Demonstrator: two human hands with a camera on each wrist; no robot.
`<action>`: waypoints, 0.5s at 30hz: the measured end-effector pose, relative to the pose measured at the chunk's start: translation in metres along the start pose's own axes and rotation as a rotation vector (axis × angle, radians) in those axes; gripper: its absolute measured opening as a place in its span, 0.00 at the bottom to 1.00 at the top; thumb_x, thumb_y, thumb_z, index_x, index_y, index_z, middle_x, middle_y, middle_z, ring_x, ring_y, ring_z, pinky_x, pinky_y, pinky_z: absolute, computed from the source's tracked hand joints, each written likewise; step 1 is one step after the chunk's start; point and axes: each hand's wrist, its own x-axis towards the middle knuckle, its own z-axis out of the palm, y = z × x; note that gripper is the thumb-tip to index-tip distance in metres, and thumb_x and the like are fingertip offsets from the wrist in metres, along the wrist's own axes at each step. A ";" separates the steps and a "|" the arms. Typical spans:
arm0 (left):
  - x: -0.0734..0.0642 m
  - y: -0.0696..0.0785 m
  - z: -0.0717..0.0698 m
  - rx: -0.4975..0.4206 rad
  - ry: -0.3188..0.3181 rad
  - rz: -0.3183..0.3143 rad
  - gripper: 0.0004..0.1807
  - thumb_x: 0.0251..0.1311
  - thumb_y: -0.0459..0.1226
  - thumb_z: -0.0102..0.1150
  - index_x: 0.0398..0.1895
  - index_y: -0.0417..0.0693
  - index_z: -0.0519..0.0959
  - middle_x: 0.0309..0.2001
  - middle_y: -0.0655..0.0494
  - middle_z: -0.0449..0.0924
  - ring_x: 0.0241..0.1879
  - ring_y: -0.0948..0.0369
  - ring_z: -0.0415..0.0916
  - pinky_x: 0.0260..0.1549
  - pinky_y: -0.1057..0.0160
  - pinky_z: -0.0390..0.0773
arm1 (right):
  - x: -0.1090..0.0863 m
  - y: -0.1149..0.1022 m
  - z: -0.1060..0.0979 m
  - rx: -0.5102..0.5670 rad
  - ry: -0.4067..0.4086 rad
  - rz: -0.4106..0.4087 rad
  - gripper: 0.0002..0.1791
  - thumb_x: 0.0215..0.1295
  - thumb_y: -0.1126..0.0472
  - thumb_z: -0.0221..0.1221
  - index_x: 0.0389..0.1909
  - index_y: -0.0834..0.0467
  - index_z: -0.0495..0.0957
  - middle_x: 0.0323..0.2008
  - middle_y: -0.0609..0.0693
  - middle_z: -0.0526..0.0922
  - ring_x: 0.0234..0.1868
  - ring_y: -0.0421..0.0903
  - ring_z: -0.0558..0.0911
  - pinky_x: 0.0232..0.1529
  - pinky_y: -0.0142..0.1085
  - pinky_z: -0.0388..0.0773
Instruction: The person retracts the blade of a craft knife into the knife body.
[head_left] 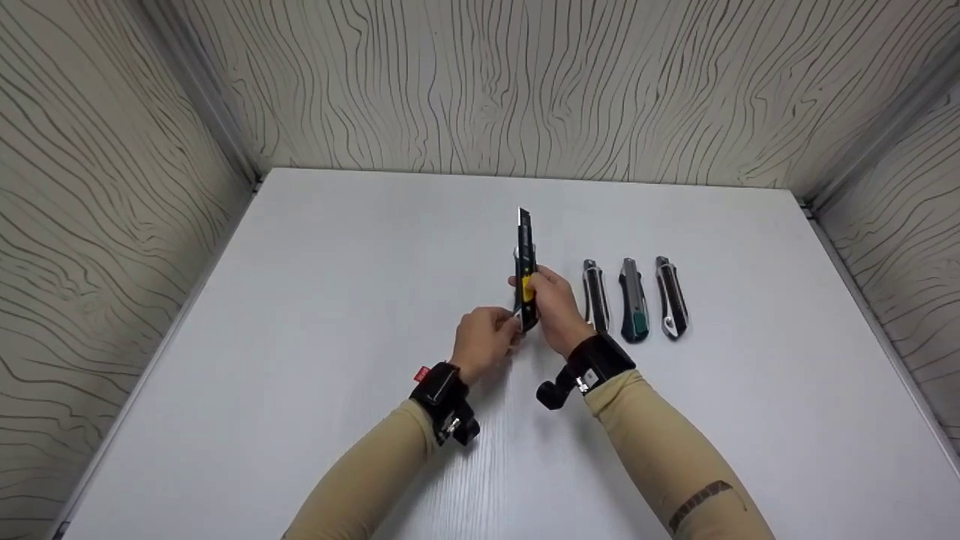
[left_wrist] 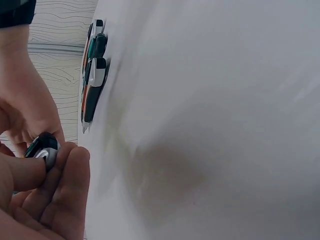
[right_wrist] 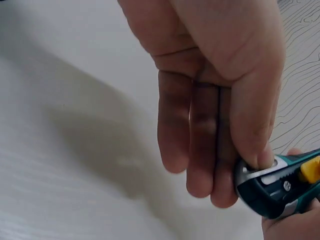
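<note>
A utility knife (head_left: 526, 247) with a dark green and black body, a yellow slider and a long dark blade stands out points away from me, in front of my chest. My right hand (head_left: 556, 304) grips its middle from the right, thumb by the yellow slider. At the near end, my left hand (head_left: 484, 337) pinches the silver-edged butt between thumb and index finger. The right wrist view shows that butt end (right_wrist: 262, 192) closely, with the left hand's other fingers (right_wrist: 172, 130) extended beside it. In the left wrist view, fingers partly hide the knife (left_wrist: 44, 147).
Three more utility knives lie side by side to the right: a dark one with pale edges (head_left: 595, 292), one with a green end (head_left: 634, 304), and another dark, pale-edged one (head_left: 672, 296). They rest on a white table (head_left: 337, 262) with patterned walls (head_left: 480, 90) around it.
</note>
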 end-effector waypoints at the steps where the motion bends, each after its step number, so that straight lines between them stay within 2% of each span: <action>1: 0.000 0.000 0.000 0.003 0.001 0.001 0.10 0.67 0.37 0.55 0.37 0.42 0.85 0.27 0.54 0.86 0.22 0.66 0.77 0.22 0.70 0.76 | 0.000 0.000 0.000 0.006 0.006 0.003 0.26 0.62 0.67 0.43 0.62 0.62 0.71 0.58 0.58 0.77 0.52 0.47 0.69 0.50 0.34 0.62; 9: -0.002 0.000 0.001 0.031 0.002 0.029 0.10 0.66 0.36 0.54 0.35 0.42 0.86 0.26 0.54 0.86 0.21 0.67 0.75 0.23 0.71 0.73 | -0.002 0.002 0.000 -0.003 -0.009 0.016 0.26 0.65 0.66 0.41 0.64 0.60 0.69 0.61 0.59 0.75 0.54 0.48 0.68 0.50 0.35 0.62; 15: -0.002 0.002 0.000 0.026 -0.013 0.018 0.11 0.67 0.36 0.54 0.38 0.42 0.85 0.27 0.54 0.86 0.21 0.67 0.77 0.22 0.70 0.74 | -0.002 0.002 -0.007 -0.044 -0.050 -0.018 0.25 0.67 0.66 0.43 0.64 0.62 0.68 0.61 0.59 0.76 0.53 0.47 0.69 0.51 0.34 0.63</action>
